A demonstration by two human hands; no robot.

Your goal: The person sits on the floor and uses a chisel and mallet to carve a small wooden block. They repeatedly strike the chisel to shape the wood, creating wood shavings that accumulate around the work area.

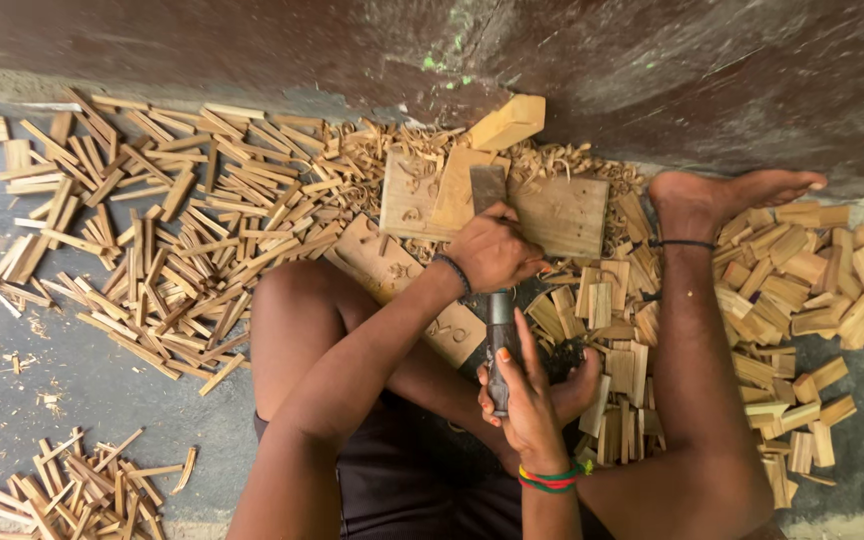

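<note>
1. Between the knees, a blade (488, 186) is standing on a wood piece (464, 190) atop a board (558, 212), set for splitting.
2. Right hand (537, 395) is wrapping the metal handle (500, 345), fingers curled round it.
3. Left hand (492, 250) is pressing closed over the blade's back, steadying it.
4. Split sticks (162, 240) are lying heaped at left; short blocks (802, 290) are piling beside the foot (722, 195).
</note>
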